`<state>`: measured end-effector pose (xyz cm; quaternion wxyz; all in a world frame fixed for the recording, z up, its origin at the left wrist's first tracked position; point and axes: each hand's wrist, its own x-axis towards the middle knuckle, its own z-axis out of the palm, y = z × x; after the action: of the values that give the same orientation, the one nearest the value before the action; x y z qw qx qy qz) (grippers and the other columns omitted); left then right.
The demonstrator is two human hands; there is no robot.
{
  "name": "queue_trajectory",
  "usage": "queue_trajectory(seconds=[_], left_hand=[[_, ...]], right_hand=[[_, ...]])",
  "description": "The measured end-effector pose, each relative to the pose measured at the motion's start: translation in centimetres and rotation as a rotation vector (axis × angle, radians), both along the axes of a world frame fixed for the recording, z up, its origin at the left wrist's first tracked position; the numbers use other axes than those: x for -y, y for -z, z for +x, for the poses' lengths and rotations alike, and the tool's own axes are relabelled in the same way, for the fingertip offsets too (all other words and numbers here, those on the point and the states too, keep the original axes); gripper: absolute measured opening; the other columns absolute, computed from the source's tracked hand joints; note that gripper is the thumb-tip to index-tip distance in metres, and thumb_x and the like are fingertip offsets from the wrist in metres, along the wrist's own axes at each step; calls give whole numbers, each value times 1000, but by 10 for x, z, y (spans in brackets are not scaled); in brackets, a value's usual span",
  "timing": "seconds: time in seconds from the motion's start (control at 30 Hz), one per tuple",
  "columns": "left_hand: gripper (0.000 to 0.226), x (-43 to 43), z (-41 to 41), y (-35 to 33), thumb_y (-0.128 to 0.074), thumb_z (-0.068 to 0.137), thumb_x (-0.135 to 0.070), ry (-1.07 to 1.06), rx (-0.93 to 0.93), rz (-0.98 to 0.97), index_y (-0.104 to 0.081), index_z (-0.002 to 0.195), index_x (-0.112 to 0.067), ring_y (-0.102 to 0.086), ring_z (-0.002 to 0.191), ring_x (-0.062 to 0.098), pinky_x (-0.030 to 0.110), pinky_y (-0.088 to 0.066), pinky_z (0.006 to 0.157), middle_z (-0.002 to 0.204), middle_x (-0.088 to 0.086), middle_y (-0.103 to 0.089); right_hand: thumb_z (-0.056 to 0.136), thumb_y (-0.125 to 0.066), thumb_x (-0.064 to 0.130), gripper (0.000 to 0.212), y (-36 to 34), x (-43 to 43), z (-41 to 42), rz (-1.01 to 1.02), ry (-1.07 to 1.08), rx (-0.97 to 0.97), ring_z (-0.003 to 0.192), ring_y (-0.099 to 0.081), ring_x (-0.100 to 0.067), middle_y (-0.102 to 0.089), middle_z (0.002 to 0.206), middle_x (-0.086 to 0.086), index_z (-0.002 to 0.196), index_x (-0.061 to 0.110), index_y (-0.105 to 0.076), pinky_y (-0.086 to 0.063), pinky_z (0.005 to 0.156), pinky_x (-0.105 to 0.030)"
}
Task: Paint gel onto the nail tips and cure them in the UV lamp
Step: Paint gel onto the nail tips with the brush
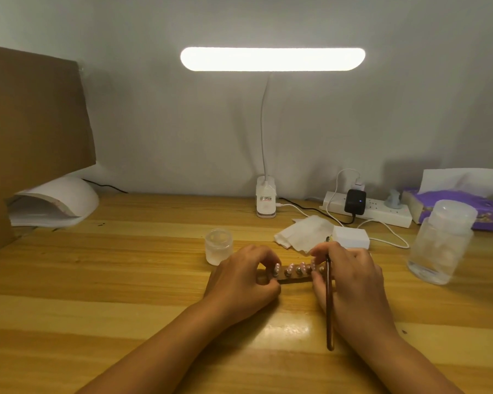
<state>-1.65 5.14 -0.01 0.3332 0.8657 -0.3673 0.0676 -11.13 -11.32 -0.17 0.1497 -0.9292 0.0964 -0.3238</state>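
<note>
At the far left of the wooden desk (125, 265), the white UV lamp (60, 200) sits partly behind a cardboard sheet (34, 123). In the middle, the left hand (239, 280) pinches the left end of the dark strip (293, 279) carrying the nail tips (299, 270). The right hand (350, 277) curls its fingers at the right end and grips a brush (329, 302), handle toward the person.

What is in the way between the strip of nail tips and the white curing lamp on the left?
A small clear jar stands just beyond the left hand, roughly on the straight line from the nail tip strip to the UV lamp. A cardboard sheet overhangs the lamp's left side.
</note>
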Motion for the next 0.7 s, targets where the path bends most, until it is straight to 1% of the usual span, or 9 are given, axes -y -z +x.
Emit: queue_trajectory(seconds=[0.13,0.2,0.23,0.3,0.37,0.43,0.5,0.6,0.7], left_hand=[[20,1,0,0,-64,81,-35,-20,9,15,-58,99,-40,-52,91,0,19,-40,68,100,-21,-54],[20,0,-1,1,-62,80,-37,-36,16,24,-55,97,-42,-52,90,0,18,-39,66,99,-21,-54],[20,0,-2,0,-62,79,-38,-46,19,27,-54,97,-43,-52,88,0,18,-37,64,99,-21,-55],[23,1,-2,0,-61,79,-37,-64,22,30,-52,98,-44,-51,83,-1,17,-34,62,101,-21,-55],[28,1,-1,0,-61,81,-34,-66,13,40,-52,104,-46,-50,76,-4,16,-32,60,103,-21,-54],[33,0,0,0,-60,84,-33,-48,0,55,-51,113,-47,-48,72,-4,16,-32,61,105,-21,-53],[35,0,1,1,-59,86,-32,-25,-14,58,-51,116,-48,-47,71,-4,16,-33,61,106,-20,-52],[33,0,3,3,-57,87,-33,-20,-11,61,-51,116,-48,-47,72,-2,16,-33,61,107,-20,-50],[29,1,3,5,-56,87,-34,-25,-12,65,-52,113,-47,-47,74,-5,14,-31,60,107,-21,-48]], right_hand=[[83,-72,24,35,0,1,-1,4,-12,-22,101,-45,-11,-62,102,10,113,31,-55,-42,80,-32],[84,-69,31,37,-1,0,-2,24,-31,28,103,-43,-9,-58,106,15,118,31,-54,-40,83,-32],[87,-63,38,35,-4,-1,-2,37,-40,70,102,-42,-7,-54,106,18,119,30,-53,-39,83,-32],[94,-42,50,34,-8,-4,-3,77,-73,131,95,-45,-6,-52,101,19,118,30,-54,-39,79,-32],[95,-29,52,39,-9,-8,-4,150,-133,179,90,-50,-1,-53,96,20,120,32,-52,-43,76,-27],[94,-32,50,29,-8,-9,-4,273,-162,188,88,-56,6,-53,91,26,119,39,-42,-42,70,-16],[92,-42,44,14,-7,-8,-3,370,-168,188,88,-56,13,-56,84,24,105,40,-39,-41,61,-12],[94,-57,32,3,-8,-6,-1,555,-222,166,72,-62,3,-67,76,14,92,33,-55,-47,52,-15],[96,-54,30,6,-10,-4,1,796,-244,58,50,-60,-7,-72,75,11,94,25,-57,-46,46,-15]])
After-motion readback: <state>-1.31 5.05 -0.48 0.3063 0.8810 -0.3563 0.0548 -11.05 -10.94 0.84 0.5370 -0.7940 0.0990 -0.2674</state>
